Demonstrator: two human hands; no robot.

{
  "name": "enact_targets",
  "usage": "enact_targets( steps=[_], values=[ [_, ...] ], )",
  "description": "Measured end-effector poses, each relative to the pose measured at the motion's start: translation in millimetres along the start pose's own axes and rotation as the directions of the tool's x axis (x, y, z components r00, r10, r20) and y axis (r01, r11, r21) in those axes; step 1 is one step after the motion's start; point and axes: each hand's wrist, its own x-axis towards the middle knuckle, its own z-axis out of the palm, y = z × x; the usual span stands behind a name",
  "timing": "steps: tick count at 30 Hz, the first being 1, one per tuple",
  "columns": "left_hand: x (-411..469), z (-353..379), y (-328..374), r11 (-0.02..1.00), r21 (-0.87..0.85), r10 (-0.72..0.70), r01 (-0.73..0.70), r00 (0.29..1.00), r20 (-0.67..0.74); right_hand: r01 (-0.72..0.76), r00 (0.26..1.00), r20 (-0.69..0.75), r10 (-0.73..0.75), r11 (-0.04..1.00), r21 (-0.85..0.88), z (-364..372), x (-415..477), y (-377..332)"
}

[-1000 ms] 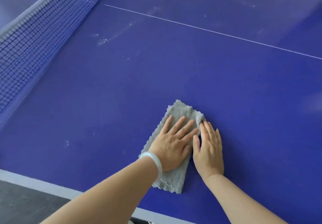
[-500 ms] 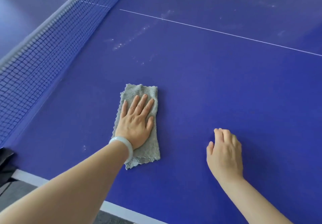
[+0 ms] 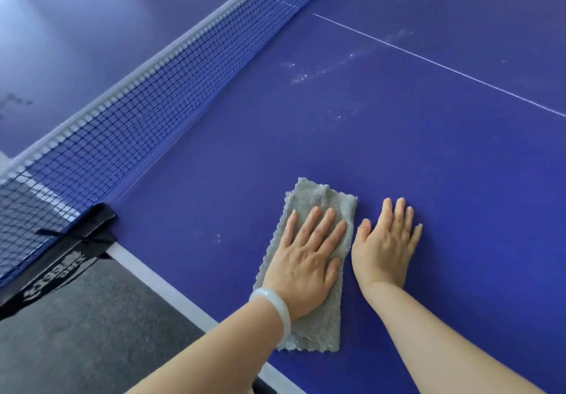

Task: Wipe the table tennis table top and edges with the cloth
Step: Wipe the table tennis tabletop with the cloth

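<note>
The blue table tennis table [image 3: 398, 148] fills most of the view. A grey fluffy cloth [image 3: 320, 202] lies flat on it, close to the near white edge line [image 3: 159, 283] and not far from the net. My left hand [image 3: 306, 259], with a pale bangle on the wrist, presses palm-down on the cloth with fingers spread. My right hand [image 3: 386, 249] rests flat on the bare table just right of the cloth, touching or nearly touching its edge.
The blue net [image 3: 137, 118] runs diagonally from lower left to top centre, held by a black clamp [image 3: 70, 246] at the table edge. White dusty smears [image 3: 321, 72] lie beyond the cloth near the centre line. Grey floor [image 3: 76, 332] shows at lower left.
My two hands were apart half a second ago and now lie side by side. The cloth under my left hand has slid back near the table's edge, and the view has swung toward the net.
</note>
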Motion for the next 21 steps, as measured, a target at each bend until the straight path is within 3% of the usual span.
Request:
enact_targets(
  steps=[3,5,8,10,12,14,16,18,19,21],
  values=[
    [-53.3,-1.9,-32.0,0.985,0.042,0.167,-0.168,0.985,0.033,-0.008,1.0,0.003,0.008,1.0,-0.012,1.5,-1.7,-3.2],
    [-58.5,-16.8,-81.5,0.989,0.095,0.114,-0.115,0.993,0.013,-0.012,1.0,-0.011,0.012,1.0,-0.021,1.6,-0.5,-2.8],
    [-46.1,-45.7,-152.3,0.962,0.13,-0.232,0.239,0.97,-0.066,-0.005,1.0,-0.023,0.005,1.0,-0.027,2.4,-0.5,-4.4],
    [-36.6,-52.3,-165.7,0.881,0.08,-0.457,0.467,0.882,-0.117,-0.004,1.0,-0.027,0.003,0.999,-0.033,4.6,0.2,-5.3],
    [-32.0,-41.0,-135.2,0.822,0.036,-0.556,0.568,0.816,-0.159,-0.004,1.0,-0.029,0.003,0.999,-0.043,5.0,0.5,-4.6],
    [-42.5,-19.4,-81.0,0.865,0.013,-0.49,0.502,0.85,-0.195,0.0,0.999,-0.034,-0.002,0.999,-0.049,5.0,0.4,-5.4],
    [-68.1,-0.9,-33.9,0.962,0.005,-0.27,0.273,0.951,-0.149,-0.003,0.999,-0.038,0.001,0.999,-0.049,5.2,0.4,-5.8],
    [-87.4,4.5,-28.9,0.996,0.034,-0.079,0.082,0.992,-0.096,0.0,0.999,-0.044,-0.002,0.999,-0.033,5.5,0.9,-4.8],
    [-90.5,0.1,-40.9,0.998,0.046,-0.045,0.048,0.996,-0.077,0.003,0.999,-0.048,-0.005,0.999,-0.033,6.1,1.0,-4.1],
    [-87.6,-12.9,-74.6,0.987,0.076,-0.137,0.143,0.987,-0.086,0.006,0.998,-0.054,-0.008,0.999,-0.04,7.2,1.3,-2.8]
  ],
)
